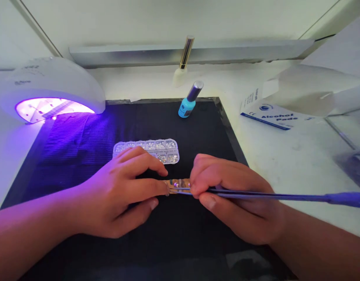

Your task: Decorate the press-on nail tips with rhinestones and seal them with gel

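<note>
My right hand (pixel 232 195) pinches long, thin dark tweezers (pixel 285 196) between thumb and fingers, their shaft running off to the right edge. The tweezers' tips lie over a small wood-coloured strip (pixel 171 182) with shiny pieces on it, too small to make out. My left hand (pixel 121 191) lies flat with its fingers stretched apart; the index fingertip presses on the strip's left end. Just beyond the left fingers is a clear compartment box (pixel 173 159) of tiny sparkling rhinestones, partly covered by that hand.
A black mat (pixel 144 242) covers the work surface. On it stands a turquoise nail polish bottle (pixel 187 107), with a pale gold-capped bottle (pixel 180 74) behind. At left a white nail lamp (pixel 65 80) glows purple. An opened alcohol pads box (pixel 270 116) sits at right.
</note>
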Demonstrator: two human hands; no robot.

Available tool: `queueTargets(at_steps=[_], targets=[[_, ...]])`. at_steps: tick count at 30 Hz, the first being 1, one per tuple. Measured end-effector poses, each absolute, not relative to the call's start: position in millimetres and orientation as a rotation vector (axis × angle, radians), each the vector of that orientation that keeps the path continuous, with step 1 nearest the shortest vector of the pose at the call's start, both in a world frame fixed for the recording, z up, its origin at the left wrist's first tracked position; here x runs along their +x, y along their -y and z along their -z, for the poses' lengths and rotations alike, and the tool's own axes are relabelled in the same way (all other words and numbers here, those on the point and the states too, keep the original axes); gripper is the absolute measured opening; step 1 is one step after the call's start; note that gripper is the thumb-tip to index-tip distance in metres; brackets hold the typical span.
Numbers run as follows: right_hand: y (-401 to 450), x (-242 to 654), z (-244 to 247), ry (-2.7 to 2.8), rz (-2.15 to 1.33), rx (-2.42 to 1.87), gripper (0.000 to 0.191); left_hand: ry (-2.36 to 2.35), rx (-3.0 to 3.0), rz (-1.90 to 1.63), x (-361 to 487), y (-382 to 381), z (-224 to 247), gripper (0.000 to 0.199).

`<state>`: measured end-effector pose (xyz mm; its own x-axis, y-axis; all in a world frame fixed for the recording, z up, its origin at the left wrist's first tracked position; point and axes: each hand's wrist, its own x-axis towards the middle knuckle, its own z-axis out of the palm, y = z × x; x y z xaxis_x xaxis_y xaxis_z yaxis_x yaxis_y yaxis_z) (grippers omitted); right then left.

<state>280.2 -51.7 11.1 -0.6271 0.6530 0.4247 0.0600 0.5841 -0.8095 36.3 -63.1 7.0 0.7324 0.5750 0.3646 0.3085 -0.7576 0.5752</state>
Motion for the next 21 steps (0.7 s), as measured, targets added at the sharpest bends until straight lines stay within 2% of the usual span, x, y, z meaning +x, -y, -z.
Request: queueTargets(at_steps=[21], targets=[[49.3, 284.4, -11.0, 1.996, -1.055, -0.572, 0.007, -0.692, 2.476, -0.737, 37.9, 63.7, -9.9, 0.022]])
